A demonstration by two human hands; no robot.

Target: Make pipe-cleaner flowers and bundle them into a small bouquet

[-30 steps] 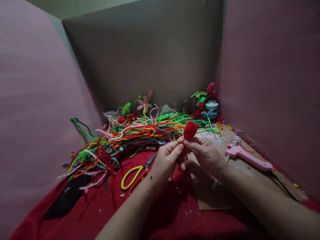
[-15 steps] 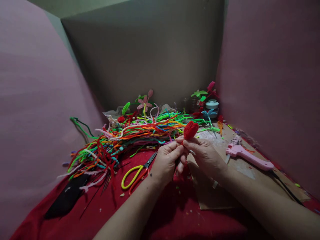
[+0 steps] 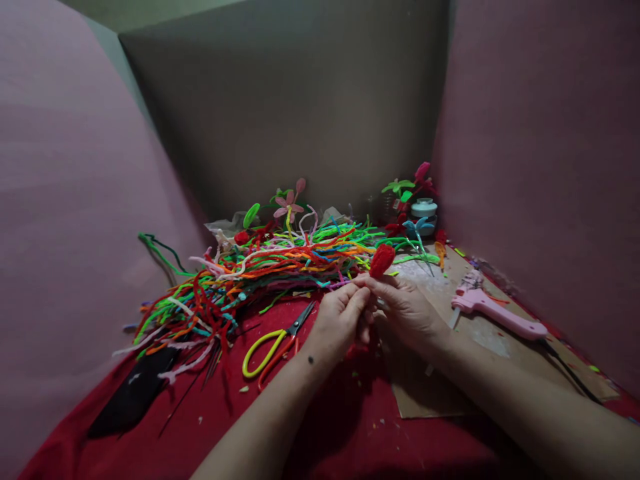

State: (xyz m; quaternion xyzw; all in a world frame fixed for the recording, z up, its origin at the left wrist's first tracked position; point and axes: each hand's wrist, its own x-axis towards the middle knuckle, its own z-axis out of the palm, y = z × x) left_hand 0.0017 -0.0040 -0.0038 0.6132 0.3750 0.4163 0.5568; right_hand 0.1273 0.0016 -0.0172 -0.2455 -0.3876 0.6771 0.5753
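Observation:
A fuzzy red pipe-cleaner flower bud (image 3: pixel 383 261) stands up from between my two hands, tilted slightly right. My left hand (image 3: pixel 345 310) pinches at its base, thumb and forefinger pressed together. From the other side my right hand (image 3: pixel 405 310) closes on the same base, its fingertips meeting those of the left. The stem below the bud is hidden by the fingers. Just left of my left hand lies a pair of scissors (image 3: pixel 273 352) with one yellow and one red handle loop. Behind the hands spreads a heap of multicoloured pipe cleaners (image 3: pixel 280 263).
A pink glue gun (image 3: pixel 503 317) with a dark cord rests on a brown board (image 3: pixel 440 393) at right. A black flat item (image 3: pixel 133 393) lies at left on the red cloth (image 3: pixel 225 440). Finished-looking pipe-cleaner flowers (image 3: pixel 289 203) and a jar (image 3: pixel 424 213) stand at the back.
The red bud has shifted slightly and turned a little between the fingers. My left thumb has moved up towards the right fingertips. Both hands keep their pinch.

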